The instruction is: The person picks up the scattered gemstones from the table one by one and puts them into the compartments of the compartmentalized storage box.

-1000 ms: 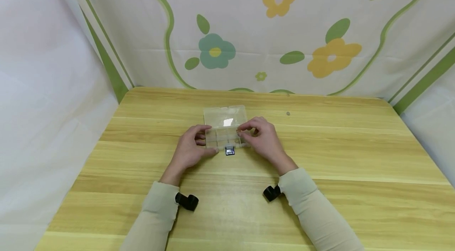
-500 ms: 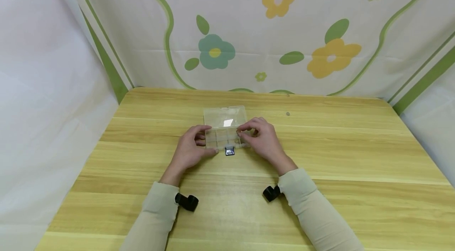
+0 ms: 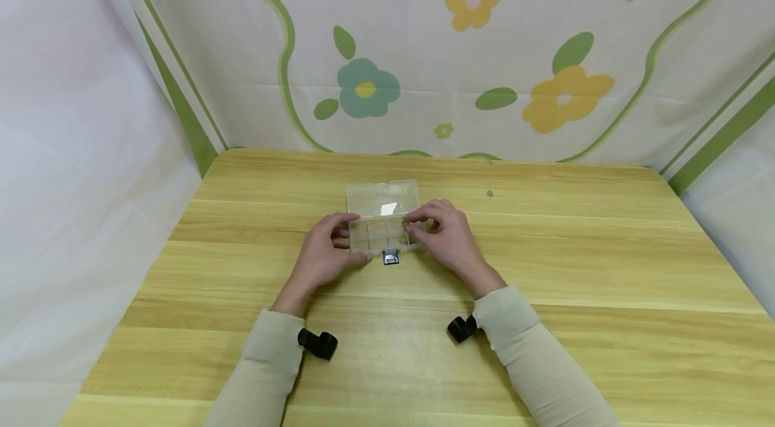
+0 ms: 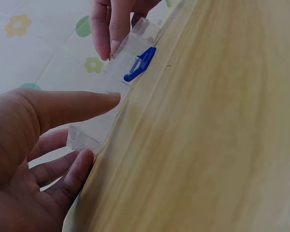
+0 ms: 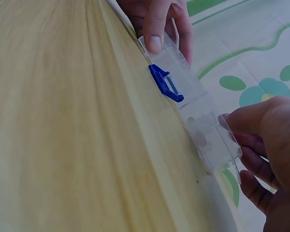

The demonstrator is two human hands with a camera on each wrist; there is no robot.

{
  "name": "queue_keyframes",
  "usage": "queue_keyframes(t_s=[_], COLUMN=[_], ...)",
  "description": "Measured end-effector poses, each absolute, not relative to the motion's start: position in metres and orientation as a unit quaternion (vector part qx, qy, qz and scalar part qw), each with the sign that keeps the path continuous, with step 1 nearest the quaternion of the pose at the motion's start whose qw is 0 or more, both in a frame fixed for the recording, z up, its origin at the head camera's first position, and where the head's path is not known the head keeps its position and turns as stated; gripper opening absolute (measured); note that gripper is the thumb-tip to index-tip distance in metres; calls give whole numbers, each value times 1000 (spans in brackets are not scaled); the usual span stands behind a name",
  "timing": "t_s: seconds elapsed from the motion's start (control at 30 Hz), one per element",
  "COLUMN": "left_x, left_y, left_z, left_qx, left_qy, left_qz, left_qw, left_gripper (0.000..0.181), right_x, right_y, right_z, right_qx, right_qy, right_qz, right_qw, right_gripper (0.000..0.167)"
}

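A clear plastic compartment box lies on the table with its lid raised at the back. Its blue latch hangs down in front. My left hand grips the left end, thumb at the front edge and fingers behind; the left wrist view shows this hand from close by. Over the right-hand compartments, my right hand pinches a small copper-coloured coin-like disc between thumb and forefinger. Another small round yellowish piece lies in a compartment below those fingertips.
Two small grey discs lie beyond the right hand: one disc on the wood-grain table, the other disc close to its back edge. A flowered cloth hangs behind. Each sleeve has a black camera mount.
Both hands and the box stay in nearly the same place. The whole head view has shifted very slightly.
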State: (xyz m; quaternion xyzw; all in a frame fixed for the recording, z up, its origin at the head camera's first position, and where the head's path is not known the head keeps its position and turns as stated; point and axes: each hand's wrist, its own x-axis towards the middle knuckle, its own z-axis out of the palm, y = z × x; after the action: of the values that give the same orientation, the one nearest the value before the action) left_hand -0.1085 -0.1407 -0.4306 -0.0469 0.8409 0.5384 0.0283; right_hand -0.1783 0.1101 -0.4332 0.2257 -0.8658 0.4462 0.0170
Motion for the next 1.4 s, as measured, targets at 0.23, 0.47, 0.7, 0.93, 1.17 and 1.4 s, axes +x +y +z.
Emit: queue_keyframes(t_s=[0.23,0.47,0.7,0.93,1.17,1.4], left_x=[-109,-109,-109,-109,-108,-109], left_y=[-141,-140,-141,-141,-141,-141], left_z=[-431,-431,-432,-432,-432,-432], left_qx=[-47,-48,-44,-43,-45,-45], left_qy=[840,838,837,838,837,837], left_qz=[539,542,544,544,544,545], left_qw=[29,31,29,27,27,26], left_gripper=[74,74,74,74,74,73], right_x=[-178,-178,-178,-178,-178,-178], right_y=[110,110,110,110,109,109], right_z=[-433,-434,-434,-434,-434,-434], right_qx=[225,228,228,225,224,223], right_qy=[-866,-866,-866,-866,-866,-865], right_qz=[446,443,444,445,446,448], right_qw=[18,28,33,28,28,27], right_gripper=[14,13,12,10,9,9])
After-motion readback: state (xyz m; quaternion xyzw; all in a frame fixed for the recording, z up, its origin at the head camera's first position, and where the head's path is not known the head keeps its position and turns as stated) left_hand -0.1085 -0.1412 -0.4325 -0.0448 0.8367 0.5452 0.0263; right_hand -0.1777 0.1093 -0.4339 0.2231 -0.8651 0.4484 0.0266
